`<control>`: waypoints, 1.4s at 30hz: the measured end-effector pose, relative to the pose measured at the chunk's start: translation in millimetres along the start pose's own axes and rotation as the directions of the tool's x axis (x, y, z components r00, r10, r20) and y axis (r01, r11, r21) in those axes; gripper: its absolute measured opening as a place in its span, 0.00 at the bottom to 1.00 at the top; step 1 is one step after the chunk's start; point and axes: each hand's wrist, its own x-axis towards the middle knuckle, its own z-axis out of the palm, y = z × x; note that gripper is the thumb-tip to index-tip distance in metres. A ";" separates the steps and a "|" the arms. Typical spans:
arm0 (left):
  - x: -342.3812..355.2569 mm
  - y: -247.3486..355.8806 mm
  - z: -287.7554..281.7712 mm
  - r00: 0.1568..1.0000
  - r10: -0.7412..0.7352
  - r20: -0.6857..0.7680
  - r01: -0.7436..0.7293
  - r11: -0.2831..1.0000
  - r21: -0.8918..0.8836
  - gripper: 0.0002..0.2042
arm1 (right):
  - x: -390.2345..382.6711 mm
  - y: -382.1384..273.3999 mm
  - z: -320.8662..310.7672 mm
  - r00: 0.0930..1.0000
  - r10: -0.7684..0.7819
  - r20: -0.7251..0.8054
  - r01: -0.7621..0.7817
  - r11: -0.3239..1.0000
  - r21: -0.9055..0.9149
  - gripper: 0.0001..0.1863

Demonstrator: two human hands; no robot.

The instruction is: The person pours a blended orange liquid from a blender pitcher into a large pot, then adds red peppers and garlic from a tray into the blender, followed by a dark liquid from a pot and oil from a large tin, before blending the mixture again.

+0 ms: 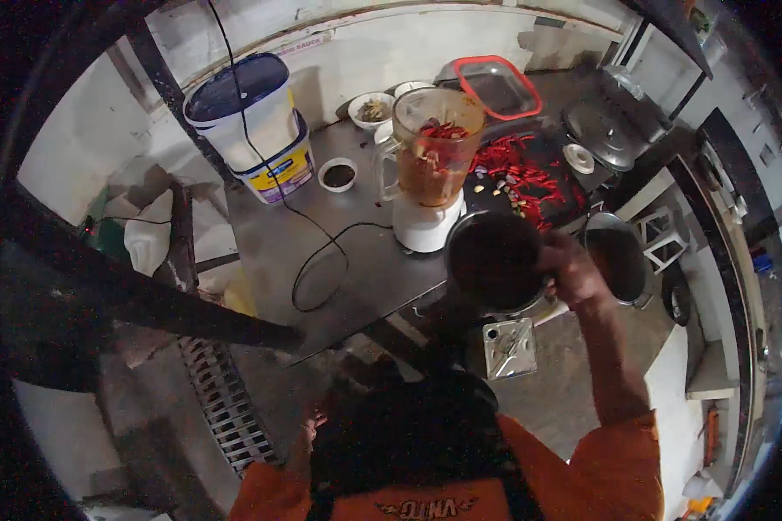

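Observation:
My right hand (569, 273) grips a dark round pot (491, 260) by its right side, at the front of the steel counter just beside a blender. The blender's clear jug (430, 165) holds orange-brown pulp with red chilies on top and sits on a white base (421, 228). A dark board (560, 152) behind the pot carries red chilies (521, 174) and pale pieces. My left hand (313, 421) hangs low at my left side, partly hidden by my body, fingers apart and holding nothing.
The steel counter (278, 252) bears stacked white tubs (261, 130), small bowls (337, 174), a looping cord and a red-rimmed container (495, 87). A lidded pot (604, 135) stands at back right, another pot (615, 256) lower right near a white stool (665, 234). A floor grate (226, 408) lies lower left.

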 end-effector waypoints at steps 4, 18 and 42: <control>26.2 -11.7 16.1 0.995 -0.098 -0.001 0.098 0.994 0.046 0.16 | 9.5 -20.8 -77.0 0.792 -0.573 0.208 0.571 0.578 -0.583 0.18; 57.0 -35.5 63.0 0.976 -0.133 -0.174 0.144 0.988 0.055 0.20 | 115.9 -153.7 -109.6 0.970 -0.241 -0.027 0.242 0.959 0.145 0.02; 39.1 -102.5 44.2 0.996 -0.089 0.031 0.094 0.948 -0.303 0.28 | 176.9 -228.4 -53.9 0.940 -0.327 0.095 0.340 0.893 -0.295 0.05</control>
